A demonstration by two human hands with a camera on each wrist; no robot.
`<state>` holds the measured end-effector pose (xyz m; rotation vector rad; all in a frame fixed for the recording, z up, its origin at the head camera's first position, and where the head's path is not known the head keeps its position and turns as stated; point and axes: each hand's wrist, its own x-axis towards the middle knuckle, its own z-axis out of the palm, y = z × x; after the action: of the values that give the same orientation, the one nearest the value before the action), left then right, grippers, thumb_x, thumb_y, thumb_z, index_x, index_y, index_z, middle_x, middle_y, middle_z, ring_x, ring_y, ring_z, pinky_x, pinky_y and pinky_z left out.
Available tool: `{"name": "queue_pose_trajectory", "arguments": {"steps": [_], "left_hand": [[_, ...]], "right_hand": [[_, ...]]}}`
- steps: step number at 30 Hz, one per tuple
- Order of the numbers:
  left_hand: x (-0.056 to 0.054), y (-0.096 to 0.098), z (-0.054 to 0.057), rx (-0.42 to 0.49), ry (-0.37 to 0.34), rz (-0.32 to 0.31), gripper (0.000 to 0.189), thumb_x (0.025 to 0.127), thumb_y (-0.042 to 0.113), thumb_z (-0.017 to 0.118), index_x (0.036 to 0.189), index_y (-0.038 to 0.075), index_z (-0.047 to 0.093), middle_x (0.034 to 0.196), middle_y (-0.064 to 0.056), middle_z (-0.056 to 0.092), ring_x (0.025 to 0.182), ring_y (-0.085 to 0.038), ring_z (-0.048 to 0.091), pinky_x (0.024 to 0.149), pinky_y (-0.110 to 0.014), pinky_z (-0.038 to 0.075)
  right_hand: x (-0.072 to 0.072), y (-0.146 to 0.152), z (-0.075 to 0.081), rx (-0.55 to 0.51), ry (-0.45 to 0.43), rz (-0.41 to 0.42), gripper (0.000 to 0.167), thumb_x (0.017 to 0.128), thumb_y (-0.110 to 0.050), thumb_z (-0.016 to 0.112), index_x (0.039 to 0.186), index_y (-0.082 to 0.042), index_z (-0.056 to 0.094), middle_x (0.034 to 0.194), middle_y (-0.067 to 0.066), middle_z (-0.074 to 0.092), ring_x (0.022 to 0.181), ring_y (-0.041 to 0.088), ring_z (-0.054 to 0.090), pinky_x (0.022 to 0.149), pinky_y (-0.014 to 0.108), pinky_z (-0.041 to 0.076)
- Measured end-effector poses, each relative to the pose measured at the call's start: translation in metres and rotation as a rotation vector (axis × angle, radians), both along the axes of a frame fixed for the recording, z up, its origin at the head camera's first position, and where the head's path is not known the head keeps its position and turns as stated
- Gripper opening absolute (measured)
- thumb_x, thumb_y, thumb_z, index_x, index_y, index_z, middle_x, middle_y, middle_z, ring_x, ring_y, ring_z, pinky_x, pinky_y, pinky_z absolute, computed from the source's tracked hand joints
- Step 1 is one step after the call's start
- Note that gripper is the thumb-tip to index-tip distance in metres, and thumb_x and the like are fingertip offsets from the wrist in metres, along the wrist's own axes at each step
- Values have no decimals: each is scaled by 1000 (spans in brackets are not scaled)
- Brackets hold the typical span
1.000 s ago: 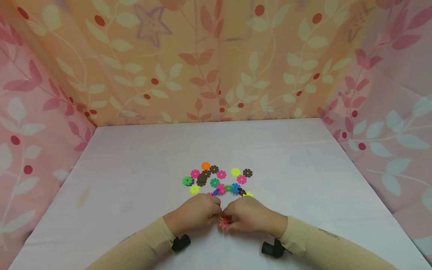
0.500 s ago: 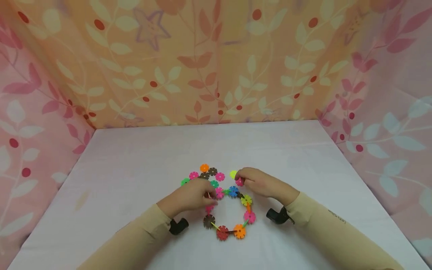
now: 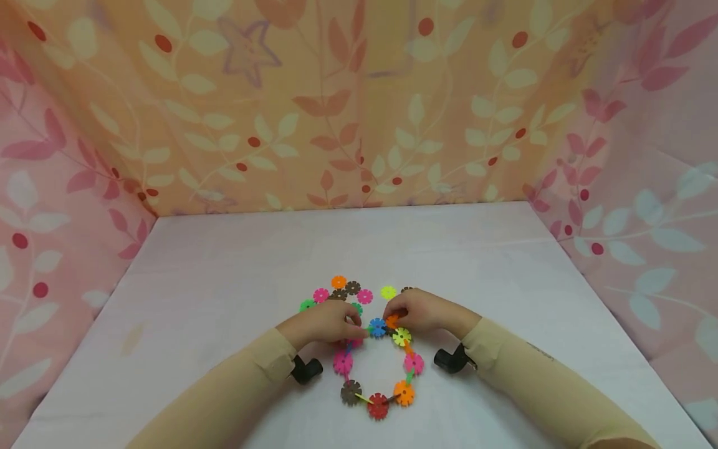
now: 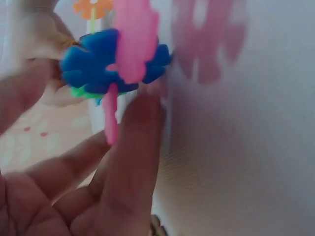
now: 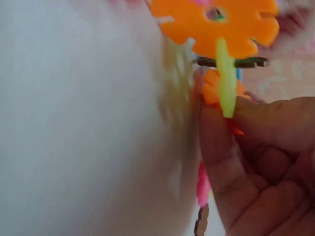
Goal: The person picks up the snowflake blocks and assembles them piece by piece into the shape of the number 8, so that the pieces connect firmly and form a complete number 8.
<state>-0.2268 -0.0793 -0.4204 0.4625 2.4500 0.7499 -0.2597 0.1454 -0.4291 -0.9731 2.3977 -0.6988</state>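
Slotted plastic flower discs in many colours are linked into a ring, with a red disc (image 3: 378, 406) at its near side. My left hand (image 3: 325, 324) grips the ring's far left part, where a blue disc (image 4: 96, 61) and a pink disc (image 4: 134, 42) show above the thumb. The fingers hide part of that stretch. My right hand (image 3: 426, 310) pinches a loose orange disc (image 5: 211, 87) between thumb and finger. It is close beside the ring's blue disc (image 3: 378, 327) and yellow disc (image 3: 401, 337).
Loose discs lie behind the hands, among them an orange disc (image 3: 339, 282), a pink disc (image 3: 364, 297) and a yellow disc (image 3: 389, 292). Several more are partly covered by the left hand. Patterned curtains (image 3: 359, 125) stand round the white table (image 3: 235, 249).
Both hands leave the near side of the ring for its far side. The right hand reaches out to the loose discs, then comes back with an orange disc. The ring shifts slightly nearer.
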Motion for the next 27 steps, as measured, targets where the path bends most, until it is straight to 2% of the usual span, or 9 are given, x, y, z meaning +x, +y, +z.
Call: {"name": "queue_pose_trajectory", "arguments": {"steps": [2, 4, 10, 14, 17, 21, 27], "left_hand": [[-3, 2, -2, 17, -7, 19, 27, 83, 44, 63, 87, 17, 66, 72, 4, 58, 65, -12, 52, 58, -28, 42], [-7, 4, -5, 51, -15, 42, 25, 85, 40, 61, 85, 17, 68, 72, 4, 59, 67, -13, 50, 58, -27, 42], [-13, 6, -12, 192, -116, 131, 10, 84, 16, 66, 89, 10, 72, 74, 2, 64, 69, -13, 54, 63, -26, 47], [-13, 3, -14, 258, -137, 163, 7, 82, 12, 66, 85, 8, 71, 73, 1, 64, 68, -13, 55, 63, -25, 47], [-13, 2, -12, 312, -149, 194, 7, 83, 14, 66, 83, 8, 69, 73, 0, 63, 67, -14, 56, 62, -26, 47], [-15, 0, -8, 367, -153, 239, 9, 83, 16, 66, 81, 7, 67, 72, 0, 62, 66, -13, 55, 61, -25, 46], [-13, -1, -4, 407, -143, 271, 9, 85, 15, 65, 81, 7, 67, 72, -1, 61, 65, -13, 54, 59, -24, 44]], "right_hand": [[0, -3, -1, -20, -9, 0, 12, 85, -6, 61, 85, -16, 67, 77, -10, 59, 70, 10, 49, 68, 26, 44], [0, -5, -2, -40, -14, -8, 12, 85, -7, 62, 80, -17, 66, 72, -10, 59, 67, 9, 50, 65, 25, 45], [0, -10, -6, -80, -3, -50, 10, 84, -17, 66, 75, -19, 69, 71, -12, 61, 67, 8, 51, 63, 24, 45], [0, -9, -6, -152, 113, -5, 9, 83, -22, 67, 80, -19, 74, 75, -14, 63, 69, 2, 52, 65, 21, 45], [1, -7, -4, -243, 208, 31, 8, 82, -19, 68, 83, -16, 75, 78, -12, 64, 71, 1, 54, 65, 20, 46], [3, -5, 2, -338, 253, 25, 7, 80, -11, 69, 85, -14, 74, 81, -9, 64, 74, 3, 56, 65, 20, 48], [4, -6, 6, -379, 316, 37, 9, 80, -6, 69, 85, -12, 73, 83, -7, 64, 76, 4, 56, 65, 19, 49]]}}
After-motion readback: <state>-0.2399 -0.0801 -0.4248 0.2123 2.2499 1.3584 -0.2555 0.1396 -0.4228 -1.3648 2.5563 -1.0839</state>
